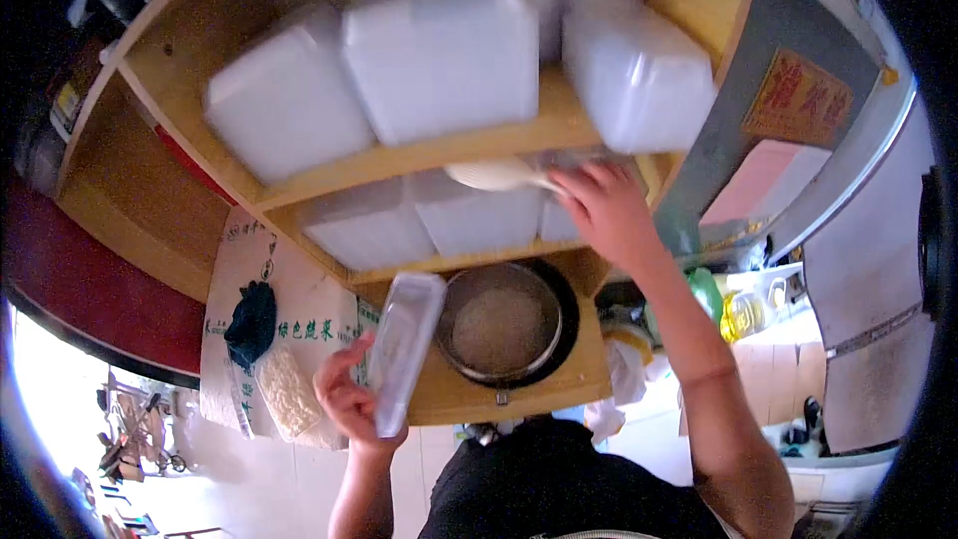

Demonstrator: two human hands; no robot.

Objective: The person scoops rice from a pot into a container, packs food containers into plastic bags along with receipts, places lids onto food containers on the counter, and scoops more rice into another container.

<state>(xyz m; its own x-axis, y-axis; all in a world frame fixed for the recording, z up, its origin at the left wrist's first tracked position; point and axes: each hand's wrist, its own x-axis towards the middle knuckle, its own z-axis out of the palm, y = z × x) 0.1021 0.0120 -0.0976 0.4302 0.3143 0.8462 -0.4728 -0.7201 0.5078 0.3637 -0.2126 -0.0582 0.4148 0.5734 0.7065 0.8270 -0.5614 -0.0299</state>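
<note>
My left hand [349,394] holds a clear plastic container [407,354], tilted nearly upright, left of the round pan. In my right hand [604,202] is a pale scoop-like spoon [494,175], held by its handle in front of the lower shelf. Below the spoon, the round metal pan [502,324] sits on the wooden counter [449,401]; its greyish-brown contents are too blurred to make out. Stacks of white translucent containers [444,65] fill the upper shelf, and more [474,220] stand on the lower one.
A cardboard box [299,289] with green printing stands at left, with a dark cloth or bag [252,319] and a bag of pale pieces [289,394] by it. At right are a green item [705,291] and a yellow bottle [741,315].
</note>
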